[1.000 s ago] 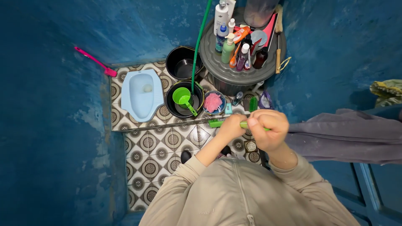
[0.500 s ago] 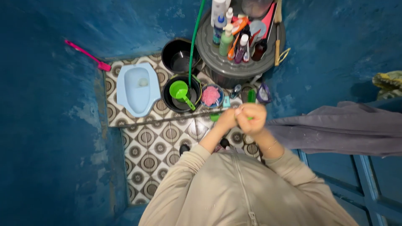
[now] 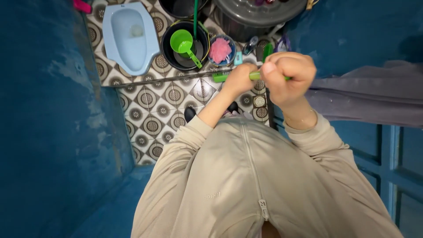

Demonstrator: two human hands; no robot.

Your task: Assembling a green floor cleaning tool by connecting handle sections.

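I count one pale blue squat toilet (image 3: 130, 37) on the tiled floor (image 3: 154, 119), well to the left of my hands and beyond them. Next comes one black bucket (image 3: 169, 53), just beyond my left hand; inside it lies one green dipper (image 3: 184, 44) and a green hose (image 3: 195, 17) hangs down into it. Right of the bucket sits one small round tub (image 3: 210, 48) holding a pink scrubber (image 3: 220, 49), directly beyond my left hand. My left hand (image 3: 240, 79) is clenched around one green toothbrush (image 3: 254, 76), and my right hand (image 3: 288, 77) is fisted around the same toothbrush at its other end, so it lies across between the two fists. One large dark lidded barrel (image 3: 260, 11) stands beyond my right hand. Against the earlier frame, my hands have risen closer to the camera, and the bottles on the barrel lid have slipped out of view.
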